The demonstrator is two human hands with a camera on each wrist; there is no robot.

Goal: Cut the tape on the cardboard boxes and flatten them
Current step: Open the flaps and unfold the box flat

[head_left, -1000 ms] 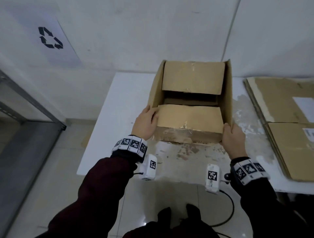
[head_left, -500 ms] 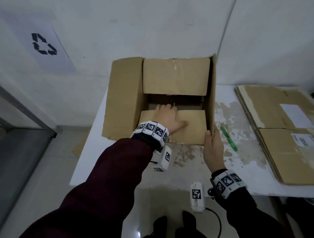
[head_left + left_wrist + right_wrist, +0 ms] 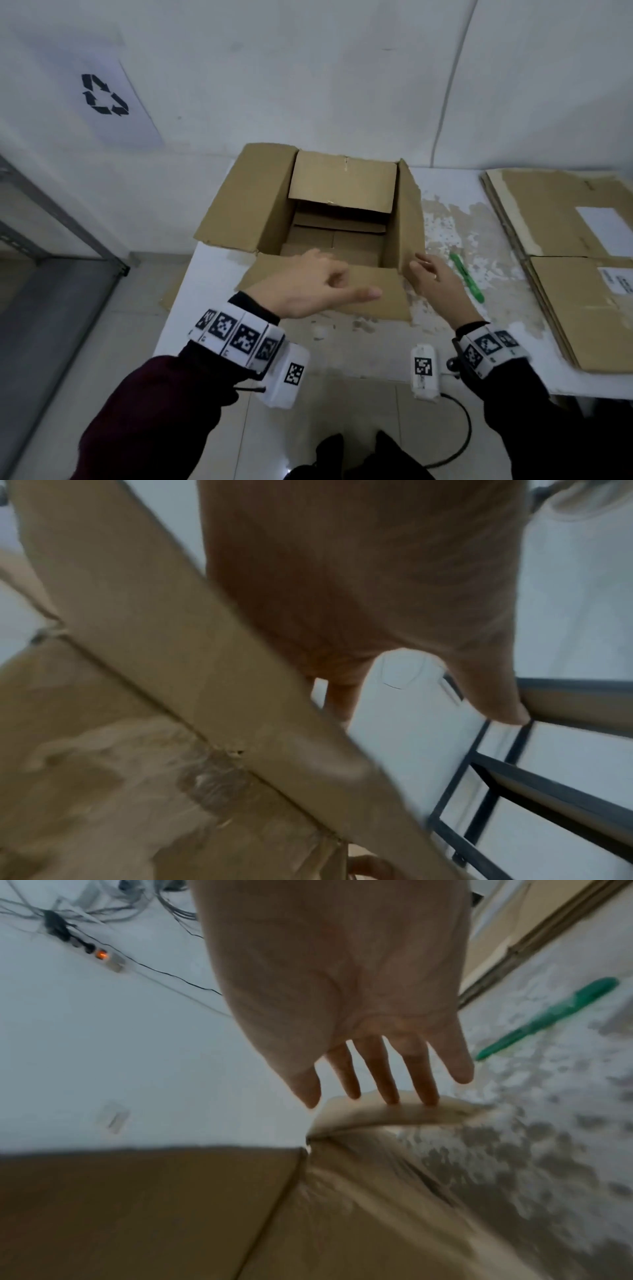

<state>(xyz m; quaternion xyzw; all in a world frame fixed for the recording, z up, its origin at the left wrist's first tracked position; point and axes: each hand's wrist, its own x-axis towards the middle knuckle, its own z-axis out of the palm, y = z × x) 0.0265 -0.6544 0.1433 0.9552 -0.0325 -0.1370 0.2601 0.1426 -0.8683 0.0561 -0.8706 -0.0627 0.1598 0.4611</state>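
An open brown cardboard box stands on the white table, its left and near flaps folded outward. My left hand hovers over the near flap, fingers loosely curled, thumb pointing right, holding nothing. In the left wrist view the palm is above a blurred cardboard edge. My right hand has straight fingers. Its fingertips touch the near edge of the right flap, which leans outward. A green cutter lies on the table just right of that hand, and is also seen from the right wrist.
A stack of flattened cardboard covers the table's right side. A grey metal shelf frame stands at the left. A recycling sign hangs on the wall. A power strip with cables lies on the floor.
Both hands let go of the box sides. The left flap and near flap folded outward, the left hand lifted off the near flap, and the right hand moved to the right flap's edge.
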